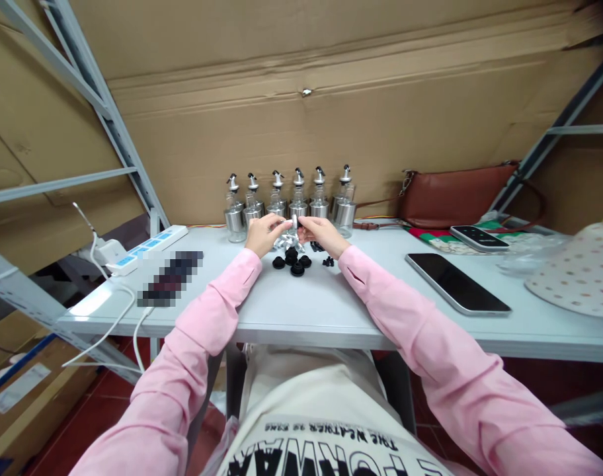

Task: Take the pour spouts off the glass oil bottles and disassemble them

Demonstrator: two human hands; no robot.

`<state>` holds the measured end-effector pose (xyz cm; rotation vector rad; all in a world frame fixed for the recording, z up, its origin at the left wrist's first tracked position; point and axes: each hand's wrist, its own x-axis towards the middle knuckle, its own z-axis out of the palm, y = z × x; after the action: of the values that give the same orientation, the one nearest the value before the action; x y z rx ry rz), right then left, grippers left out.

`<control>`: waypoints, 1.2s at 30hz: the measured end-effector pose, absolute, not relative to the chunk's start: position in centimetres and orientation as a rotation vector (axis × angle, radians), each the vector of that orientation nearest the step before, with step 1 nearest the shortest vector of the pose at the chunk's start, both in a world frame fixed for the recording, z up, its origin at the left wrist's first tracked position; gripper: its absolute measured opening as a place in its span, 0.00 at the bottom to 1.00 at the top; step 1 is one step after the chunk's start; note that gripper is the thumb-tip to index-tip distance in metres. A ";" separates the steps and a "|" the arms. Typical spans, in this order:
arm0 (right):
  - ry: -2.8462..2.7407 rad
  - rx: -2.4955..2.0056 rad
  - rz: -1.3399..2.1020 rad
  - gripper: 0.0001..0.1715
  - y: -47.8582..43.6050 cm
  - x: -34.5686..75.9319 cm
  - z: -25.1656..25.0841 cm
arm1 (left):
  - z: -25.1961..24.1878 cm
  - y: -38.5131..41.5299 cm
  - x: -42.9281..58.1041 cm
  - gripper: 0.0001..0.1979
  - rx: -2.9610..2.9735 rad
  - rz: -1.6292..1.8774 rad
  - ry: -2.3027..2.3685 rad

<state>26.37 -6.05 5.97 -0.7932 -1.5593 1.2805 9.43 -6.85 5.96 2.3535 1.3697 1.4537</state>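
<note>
My left hand [263, 233] and my right hand [327, 235] meet over the table, fingertips pinched around a small silvery-white round piece [295, 221]. Its exact kind is too small to make out. Just below lies a loose heap of shiny silver spout parts [283, 244], partly hidden by my hands. Nearer to me are several black ribbed stoppers [297, 269], with a cluster of tiny black pieces [328, 262] to their right. Behind my hands stands a row of glass bottles with steel sleeves [236, 217], each topped with a pourer.
On the left are a power strip [150, 248], white cables [114, 334] and a blurred-out phone-like object [170, 281]. At right lie a large phone [455, 283], a smaller dark device [479, 238], a brown handbag [455, 195] and a dotted cover [574, 271]. Cardboard [262, 132] backs the table.
</note>
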 end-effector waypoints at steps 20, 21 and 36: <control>-1.512 -0.784 1.465 0.20 -6.6 26.1 5.9 | 5.7 -6.8 8.6 0.15 2.721 1.413 1.375; -1.516 -0.784 1.439 0.20 -6.7 26.0 5.9 | 5.7 -6.7 8.5 0.14 2.699 1.413 1.390; -1.701 -0.688 1.143 0.19 -6.7 25.9 6.0 | 6.9 -7.6 9.1 0.19 2.206 1.356 1.316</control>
<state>25.93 -6.66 6.03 -0.6884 -1.7005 1.1428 9.05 -7.63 6.90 2.2057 1.3159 1.3563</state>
